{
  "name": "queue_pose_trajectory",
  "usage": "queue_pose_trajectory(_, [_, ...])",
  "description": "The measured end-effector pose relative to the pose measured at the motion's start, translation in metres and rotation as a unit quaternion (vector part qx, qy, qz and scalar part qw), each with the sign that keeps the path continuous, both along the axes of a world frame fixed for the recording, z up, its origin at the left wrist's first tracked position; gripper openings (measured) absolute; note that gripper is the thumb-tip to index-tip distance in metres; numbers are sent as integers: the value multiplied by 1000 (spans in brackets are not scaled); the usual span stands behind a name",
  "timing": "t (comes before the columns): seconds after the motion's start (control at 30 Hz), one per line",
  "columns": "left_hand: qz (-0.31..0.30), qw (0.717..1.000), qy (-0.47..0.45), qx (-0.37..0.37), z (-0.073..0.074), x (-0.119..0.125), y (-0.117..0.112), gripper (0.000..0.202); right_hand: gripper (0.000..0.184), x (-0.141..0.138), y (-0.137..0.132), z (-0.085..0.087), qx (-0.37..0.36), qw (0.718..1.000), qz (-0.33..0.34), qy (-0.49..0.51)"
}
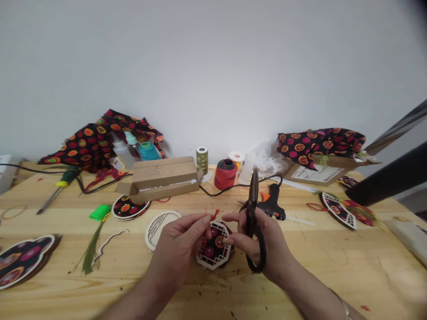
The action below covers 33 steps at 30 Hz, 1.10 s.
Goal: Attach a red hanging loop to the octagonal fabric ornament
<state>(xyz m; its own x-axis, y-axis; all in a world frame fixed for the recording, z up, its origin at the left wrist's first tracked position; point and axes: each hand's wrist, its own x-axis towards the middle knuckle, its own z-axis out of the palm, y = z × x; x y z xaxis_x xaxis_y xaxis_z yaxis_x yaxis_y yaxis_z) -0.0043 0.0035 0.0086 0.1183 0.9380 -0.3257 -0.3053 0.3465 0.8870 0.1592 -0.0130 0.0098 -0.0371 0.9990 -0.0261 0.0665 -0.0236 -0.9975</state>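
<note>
My left hand pinches a short red thread at the top of a small hexagonal ornament, white lattice over dark patterned fabric, which lies on the wooden table. My right hand is closed around the loop handles of dark scissors, blades pointing up and away, while its fingertips touch the ornament's right edge. Both hands meet over the ornament near the table's front middle.
A black glue gun lies just behind the right hand. Further back stand a cardboard box, a red thread spool, a green-gold spool, bottles and patterned fabric. Other ornaments, a white lattice disc, a green tassel and a screwdriver lie around.
</note>
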Motion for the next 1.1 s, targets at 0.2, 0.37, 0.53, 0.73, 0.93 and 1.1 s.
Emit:
queue_pose_trajectory(0.2, [-52, 996, 69, 29, -2, 4, -7, 21, 35, -13, -5, -9, -58, 989, 57, 121])
queue_pose_trajectory(0.37, [-63, 994, 88, 27, -5, 5, -9, 23, 32, -16, -6, -14, -62, 989, 43, 126])
queue_pose_trajectory(0.53, [-73, 990, 110, 49, -7, 6, -11, 23, 27, -17, -6, -9, -57, 990, 39, 127])
queue_pose_trajectory(0.73, [-63, 997, 46, -4, -4, 8, -8, 25, 24, -9, -3, 0, -25, 998, 13, 59])
queue_pose_trajectory(0.93, [-19, 998, -45, -44, -7, 4, -2, 24, 22, 22, 11, 16, 59, 984, -138, -95])
queue_pose_trajectory(1.1, [-16, 997, -61, -44, -9, 2, 2, 27, 30, 43, 15, 17, 46, 937, -88, -334])
